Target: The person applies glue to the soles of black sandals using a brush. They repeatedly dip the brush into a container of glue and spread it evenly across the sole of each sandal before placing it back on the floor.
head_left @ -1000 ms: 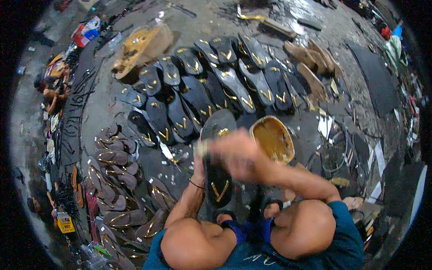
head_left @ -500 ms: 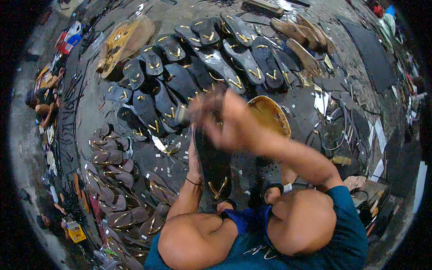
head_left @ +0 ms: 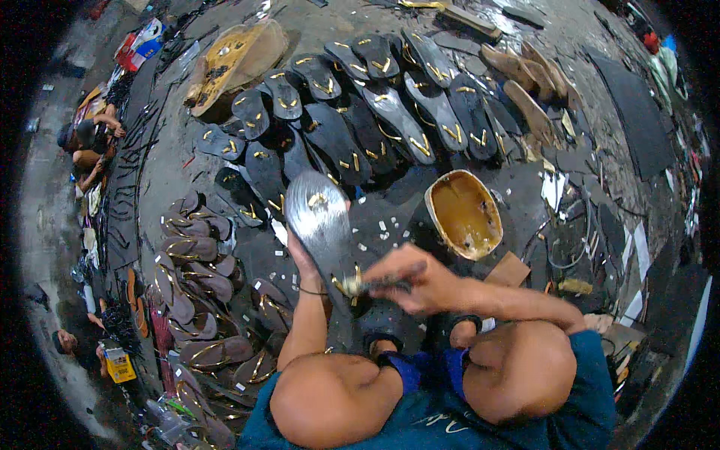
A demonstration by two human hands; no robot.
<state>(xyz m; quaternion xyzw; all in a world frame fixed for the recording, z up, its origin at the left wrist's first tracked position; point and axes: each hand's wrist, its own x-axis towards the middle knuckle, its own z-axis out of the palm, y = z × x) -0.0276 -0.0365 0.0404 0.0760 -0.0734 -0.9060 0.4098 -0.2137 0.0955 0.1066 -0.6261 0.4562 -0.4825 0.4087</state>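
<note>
- Black sole (head_left: pixel 321 217) gripped from beneath by left hand (head_left: pixel 302 259), fingers mostly hidden.
- Brush (head_left: pixel 379 280) held by right hand (head_left: pixel 427 285), fingers curled round handle (head_left: pixel 391 278); bristles (head_left: pixel 350 285) at sole's near end.

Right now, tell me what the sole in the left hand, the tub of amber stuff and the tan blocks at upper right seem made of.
Sole: probably rubber or foam; dark, smooth, with streaky highlights that suggest a wet coating.
Tub: perhaps plastic; its thin, pale rim hints so, not certainly.
Tan blocks: likely wood; matt brown, rounded, grain too small to see.
</note>
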